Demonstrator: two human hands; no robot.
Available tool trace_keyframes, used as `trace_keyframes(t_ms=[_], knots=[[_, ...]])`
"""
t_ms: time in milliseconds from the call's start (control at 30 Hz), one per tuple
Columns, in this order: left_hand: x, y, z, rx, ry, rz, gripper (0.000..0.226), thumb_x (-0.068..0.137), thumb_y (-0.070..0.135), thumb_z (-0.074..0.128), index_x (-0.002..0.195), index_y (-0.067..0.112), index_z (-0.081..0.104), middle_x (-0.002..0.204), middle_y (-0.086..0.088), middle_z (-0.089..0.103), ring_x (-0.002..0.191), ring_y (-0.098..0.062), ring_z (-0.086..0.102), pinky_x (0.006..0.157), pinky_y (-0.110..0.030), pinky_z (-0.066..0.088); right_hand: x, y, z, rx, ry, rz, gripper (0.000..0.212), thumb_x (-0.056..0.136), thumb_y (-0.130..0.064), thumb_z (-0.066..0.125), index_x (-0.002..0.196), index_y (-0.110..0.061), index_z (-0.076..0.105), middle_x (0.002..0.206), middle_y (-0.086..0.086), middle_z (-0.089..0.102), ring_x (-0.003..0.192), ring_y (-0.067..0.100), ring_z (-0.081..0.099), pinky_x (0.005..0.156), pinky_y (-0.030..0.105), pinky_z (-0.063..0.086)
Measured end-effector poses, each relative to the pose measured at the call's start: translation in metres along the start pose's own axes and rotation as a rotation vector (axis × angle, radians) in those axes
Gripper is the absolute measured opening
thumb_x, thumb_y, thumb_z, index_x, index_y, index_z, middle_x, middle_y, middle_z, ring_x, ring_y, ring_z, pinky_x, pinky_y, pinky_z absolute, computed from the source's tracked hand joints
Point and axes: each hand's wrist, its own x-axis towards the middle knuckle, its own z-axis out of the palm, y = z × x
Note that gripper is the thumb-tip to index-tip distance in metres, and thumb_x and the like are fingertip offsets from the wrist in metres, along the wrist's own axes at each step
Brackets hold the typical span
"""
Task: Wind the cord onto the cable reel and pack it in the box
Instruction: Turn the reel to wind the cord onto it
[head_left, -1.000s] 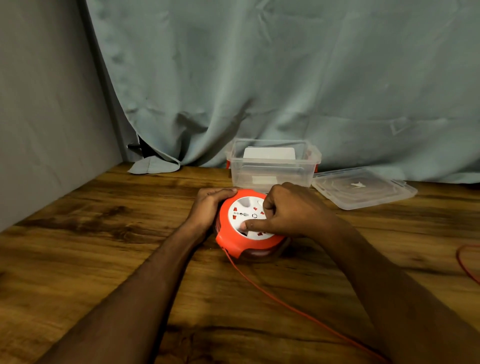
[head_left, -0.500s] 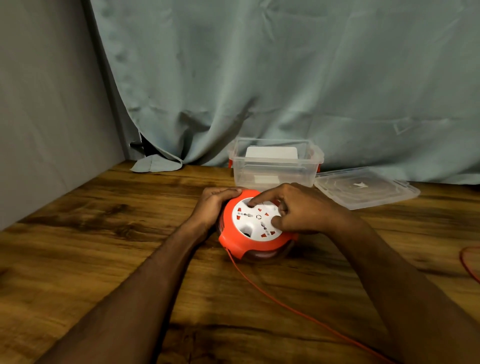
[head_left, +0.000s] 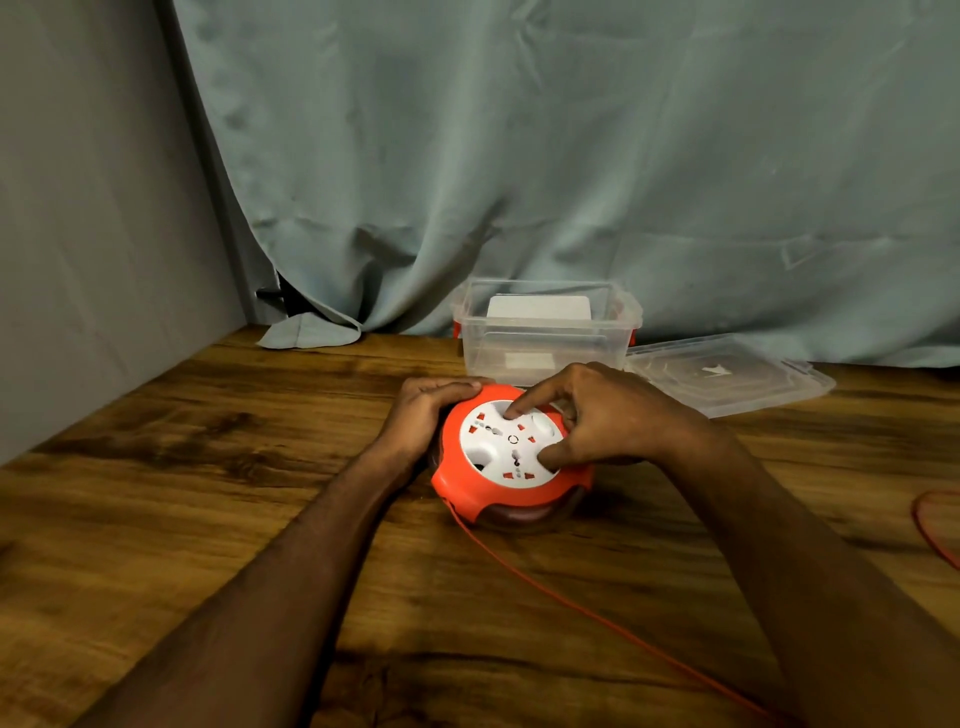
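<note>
An orange cable reel with a white socket face lies flat on the wooden table. My left hand clasps its left rim. My right hand rests on the white face, forefinger tip in a recess at the top and thumb pressed at the lower right. A thin orange cord runs from the reel's front toward the lower right, passing under my right forearm. Another loop of cord shows at the right edge. The clear plastic box stands open just behind the reel.
The box's clear lid lies flat to the right of the box. A grey-green curtain hangs behind the table and a grey wall closes the left side. A white card stands inside the box.
My right hand has turned on the white face: the fingers swung from the lower left round to the top and right, and the socket pattern has rotated. My left hand stayed on the rim.
</note>
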Motion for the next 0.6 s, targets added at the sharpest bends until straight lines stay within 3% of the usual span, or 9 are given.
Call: trace_keyframes(t_ms=[100,200,333,500,600], knots=[[0.001,-0.001,0.0,-0.027,0.029,-0.015,0.021,0.086,0.003,0.065,0.103,-0.007,0.074,0.1,-0.026,0.074,0.092,-0.038,0.071,0.094,-0.053,0.054,-0.004,0.001,0.0,-0.014,0.011,0.031,0.068,0.058,-0.068,0.082,0.121,-0.049,0.067,0.132,-0.018,0.061,0.108,0.011,0.059,0.084,0.034,0.055],[0.003,-0.003,-0.001,-0.03,0.031,-0.016,0.021,0.085,0.003,0.066,0.103,-0.006,0.075,0.101,-0.026,0.074,0.098,-0.041,0.071,0.099,-0.057,0.052,-0.007,-0.007,-0.002,-0.073,0.037,0.053,0.065,0.055,-0.077,0.08,0.108,-0.041,0.071,0.109,-0.019,0.057,0.097,0.01,0.056,0.07,0.027,0.046],[0.003,-0.003,-0.002,-0.025,0.016,-0.018,0.026,0.086,0.005,0.066,0.108,-0.007,0.072,0.104,-0.027,0.073,0.103,-0.046,0.068,0.099,-0.058,0.051,-0.007,-0.017,0.002,-0.101,0.069,0.04,0.058,0.056,-0.08,0.078,0.081,-0.03,0.066,0.081,-0.02,0.054,0.079,0.006,0.052,0.057,0.028,0.037],[0.002,-0.001,-0.001,-0.04,0.014,-0.012,0.024,0.087,0.002,0.064,0.107,-0.008,0.072,0.103,-0.026,0.074,0.099,-0.04,0.071,0.098,-0.055,0.053,-0.007,-0.022,0.003,-0.124,0.071,0.0,0.063,0.059,-0.08,0.075,0.064,-0.019,0.062,0.068,-0.006,0.062,0.069,0.012,0.057,0.053,0.03,0.034],[0.001,-0.001,0.0,-0.051,0.006,-0.014,0.023,0.087,0.001,0.062,0.106,-0.008,0.073,0.102,-0.025,0.074,0.095,-0.037,0.071,0.096,-0.051,0.054,-0.009,-0.03,0.0,-0.136,0.04,0.005,0.063,0.065,-0.078,0.074,0.058,-0.018,0.055,0.062,-0.006,0.056,0.065,0.012,0.056,0.052,0.028,0.031]])
